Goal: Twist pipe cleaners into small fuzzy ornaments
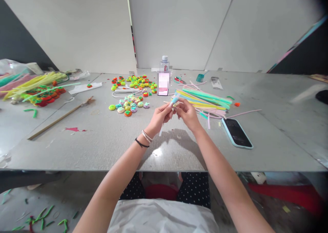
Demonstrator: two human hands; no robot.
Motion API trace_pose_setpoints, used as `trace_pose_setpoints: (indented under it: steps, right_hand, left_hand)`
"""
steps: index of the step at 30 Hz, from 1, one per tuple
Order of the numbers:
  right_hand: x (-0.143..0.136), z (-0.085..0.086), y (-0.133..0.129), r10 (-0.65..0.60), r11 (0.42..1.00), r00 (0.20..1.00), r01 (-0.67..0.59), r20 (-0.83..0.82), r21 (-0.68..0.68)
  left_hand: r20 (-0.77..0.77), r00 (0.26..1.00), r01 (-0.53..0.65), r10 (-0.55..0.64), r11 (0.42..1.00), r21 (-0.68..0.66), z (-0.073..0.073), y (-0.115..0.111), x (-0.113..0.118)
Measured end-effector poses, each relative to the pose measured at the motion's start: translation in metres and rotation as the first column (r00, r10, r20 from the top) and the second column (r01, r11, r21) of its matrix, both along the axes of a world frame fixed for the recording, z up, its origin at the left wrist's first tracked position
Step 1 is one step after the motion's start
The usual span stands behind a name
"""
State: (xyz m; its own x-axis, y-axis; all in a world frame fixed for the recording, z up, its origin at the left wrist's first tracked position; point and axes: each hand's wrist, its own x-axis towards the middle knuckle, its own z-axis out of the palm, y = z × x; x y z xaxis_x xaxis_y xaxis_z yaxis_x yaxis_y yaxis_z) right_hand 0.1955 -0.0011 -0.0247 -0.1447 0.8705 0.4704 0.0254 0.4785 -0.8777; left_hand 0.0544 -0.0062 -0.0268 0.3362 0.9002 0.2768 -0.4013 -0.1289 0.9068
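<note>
Over the middle of the table, my two hands meet around a small light blue piece of coiled pipe cleaner point(174, 100). My left hand point(161, 116) pinches it from the left, and a pale strand end hangs below these fingers. My right hand point(189, 115) is closed at its other side, fingertips on a pale yellow-green bit beside the blue coil. The fingers partly cover the piece. Just beyond my left hand lies a group of small pastel fuzzy pumpkin-like pieces point(127, 107). Behind my right hand is a bundle of loose pastel pipe cleaners point(208, 99).
A phone point(237, 133) lies at right; another phone point(163, 84) leans on a bottle point(165, 59). Scissors point(180, 79) lie behind. More orange and green pieces point(140, 80) sit at the back. A wooden stick point(60, 118) and pipe-cleaner bundles point(33, 83) are at left.
</note>
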Motion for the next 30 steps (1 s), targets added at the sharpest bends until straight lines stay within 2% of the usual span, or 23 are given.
trace_pose_setpoints:
  steps: [5, 11, 14, 19, 24, 28, 30]
  right_hand:
    - [0.001, -0.001, 0.000, 0.082, 0.996, 0.996, -0.081, 0.027, -0.033]
    - [0.000, 0.002, -0.004, -0.005, 0.998, 0.999, 0.001, 0.052, 0.069]
    - [0.000, 0.002, -0.004, 0.071, 0.997, 0.997, -0.071, 0.010, 0.032]
    - [0.001, 0.000, -0.004, 0.090, 0.995, 0.996, -0.091, -0.008, -0.038]
    - [0.000, 0.001, -0.006, 0.135, 0.988, 0.991, -0.134, 0.010, -0.074]
    - [-0.002, 0.000, -0.003, 0.090, 0.993, 0.996, -0.089, 0.009, -0.079]
    - [-0.002, -0.001, -0.001, 0.057, 0.995, 0.998, -0.056, 0.012, -0.088]
  left_hand:
    - [0.023, 0.997, 0.078, -0.077, 0.997, -0.018, -0.003, 0.002, -0.001]
    - [0.071, 0.975, 0.215, -0.209, 0.973, -0.079, -0.002, 0.002, -0.003]
    - [0.096, 0.962, 0.265, -0.256, 0.959, -0.098, 0.001, 0.000, -0.003]
    - [0.108, 0.958, 0.279, -0.268, 0.953, -0.117, 0.003, -0.002, -0.002]
    - [0.042, 0.973, 0.229, -0.226, 0.970, -0.086, -0.003, 0.002, -0.002]
    - [-0.081, 0.989, 0.121, -0.126, 0.991, -0.060, -0.006, 0.005, -0.001]
    - [-0.144, 0.989, 0.029, -0.037, 0.998, -0.055, -0.007, 0.007, 0.000]
